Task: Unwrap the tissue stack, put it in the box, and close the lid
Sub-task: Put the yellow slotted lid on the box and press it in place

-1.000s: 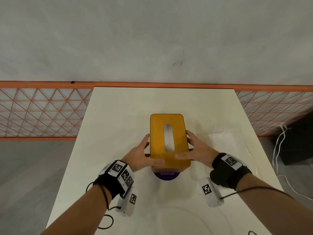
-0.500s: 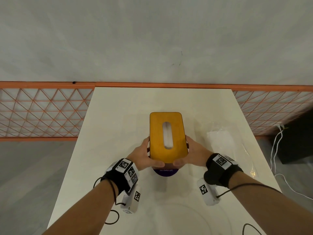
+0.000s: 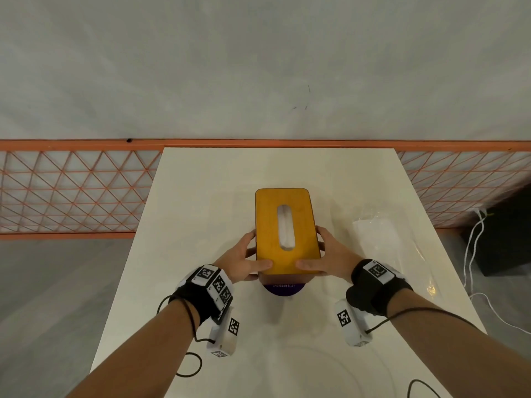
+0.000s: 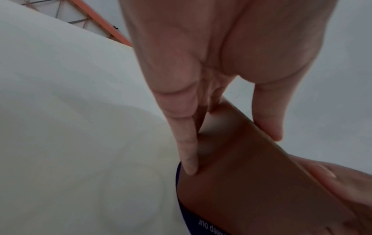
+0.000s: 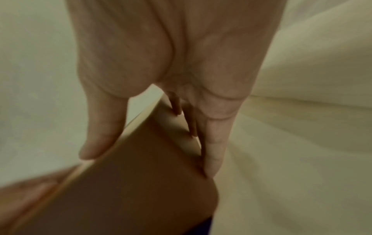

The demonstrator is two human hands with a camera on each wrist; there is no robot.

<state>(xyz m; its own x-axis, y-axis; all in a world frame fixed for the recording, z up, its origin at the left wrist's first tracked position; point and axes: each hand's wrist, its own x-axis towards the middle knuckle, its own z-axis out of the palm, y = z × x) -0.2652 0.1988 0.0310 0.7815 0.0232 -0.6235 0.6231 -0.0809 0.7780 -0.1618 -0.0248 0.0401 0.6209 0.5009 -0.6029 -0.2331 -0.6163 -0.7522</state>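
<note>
The tissue box stands lengthwise in the middle of the table, its orange-brown wooden lid (image 3: 270, 225) lying flat on top. White tissue (image 3: 286, 228) shows through the lid's oval slot. A purple part (image 3: 283, 290) with white lettering sticks out under the near end. My left hand (image 3: 255, 254) holds the left near corner, thumb on the lid and fingers (image 4: 187, 151) down the box side (image 4: 251, 174). My right hand (image 3: 321, 251) mirrors it on the right, with fingers (image 5: 213, 151) along the box side (image 5: 141, 182).
A crumpled clear plastic wrapper (image 3: 385, 239) lies on the white table (image 3: 201, 196) to the right of the box. An orange mesh fence (image 3: 71, 191) runs behind the table. White cables (image 3: 474, 239) and a dark object (image 3: 505, 239) sit beyond the right edge.
Both hands slid back along the box toward its near end, and the thumbs now sit at the lid's near corners. The lid looks level on the box.
</note>
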